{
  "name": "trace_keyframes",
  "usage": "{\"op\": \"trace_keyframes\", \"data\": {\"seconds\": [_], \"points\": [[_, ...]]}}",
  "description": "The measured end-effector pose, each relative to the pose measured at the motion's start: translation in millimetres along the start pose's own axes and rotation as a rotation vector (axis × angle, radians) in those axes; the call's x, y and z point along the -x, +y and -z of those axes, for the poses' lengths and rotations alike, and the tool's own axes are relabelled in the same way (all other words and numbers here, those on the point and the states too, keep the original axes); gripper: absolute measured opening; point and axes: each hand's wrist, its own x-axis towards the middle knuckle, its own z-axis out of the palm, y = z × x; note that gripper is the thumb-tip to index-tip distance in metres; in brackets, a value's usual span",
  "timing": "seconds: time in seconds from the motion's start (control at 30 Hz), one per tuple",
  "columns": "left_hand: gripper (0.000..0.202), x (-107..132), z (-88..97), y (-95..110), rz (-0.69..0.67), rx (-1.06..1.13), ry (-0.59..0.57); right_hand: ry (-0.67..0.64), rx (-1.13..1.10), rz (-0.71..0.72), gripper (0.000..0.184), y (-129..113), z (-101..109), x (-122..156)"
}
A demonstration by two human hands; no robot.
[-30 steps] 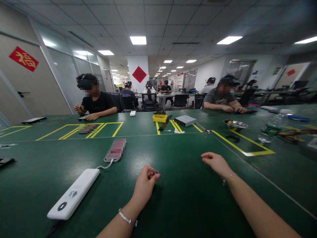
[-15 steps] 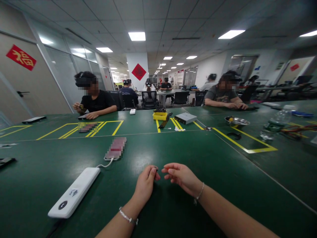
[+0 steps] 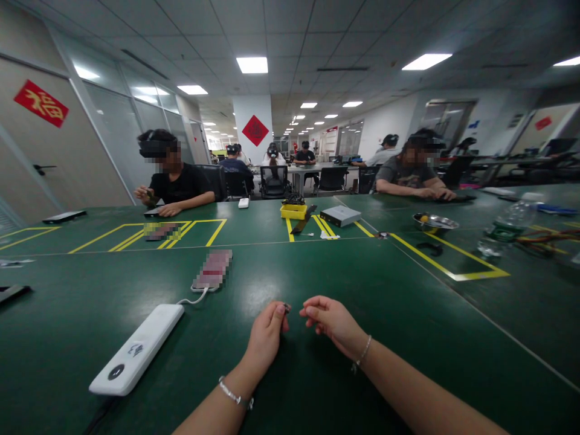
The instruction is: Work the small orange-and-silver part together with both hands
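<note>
Over the green table [image 3: 254, 272] my left hand [image 3: 267, 332] is closed, thumb against forefinger, on a small dark metallic-looking piece [image 3: 286, 308] too small to name. My right hand [image 3: 333, 320] is held just to the right of it, a narrow gap apart. Its fingers are curled, with thumb and forefinger together at the tips. Whatever may be between those tips cannot be made out. Both wrists wear bracelets.
To the left lie a white power bank [image 3: 138, 350] and a cabled phone [image 3: 212, 269]. Farther off are a yellow tray [image 3: 293, 211], a grey box [image 3: 341, 215], a metal bowl [image 3: 435, 223] and a plastic bottle [image 3: 502, 226]. Two people sit across the table.
My right hand's thumb and fingers have drawn closer together, and the hand has shifted slightly away from the left. My left hand keeps its pinch.
</note>
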Motion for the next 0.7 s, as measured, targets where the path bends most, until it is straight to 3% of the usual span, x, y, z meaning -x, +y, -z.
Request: {"op": "trace_keyframes", "data": {"seconds": [0.2,0.37,0.57,0.7], "points": [[0.028,-2.2,-0.7,-7.1,0.048,0.109,-0.031,-0.056,0.082,-0.004,0.030,1.1,-0.7,0.9],[0.020,-3.2,1.1,-2.8,0.078,0.117,-0.021,-0.067,-0.001,-0.043,0.034,-0.5,-4.8,2.7],[0.016,-4.2,-1.7,-6.1,0.051,0.119,0.031,0.016,-0.056,-0.061,0.034,3.3,-3.1,0.8],[0.019,-1.0,-6.0,-4.1,-0.019,-0.001,0.071,0.089,-0.061,-0.045,0.031,4.7,-5.8,0.7]]}}
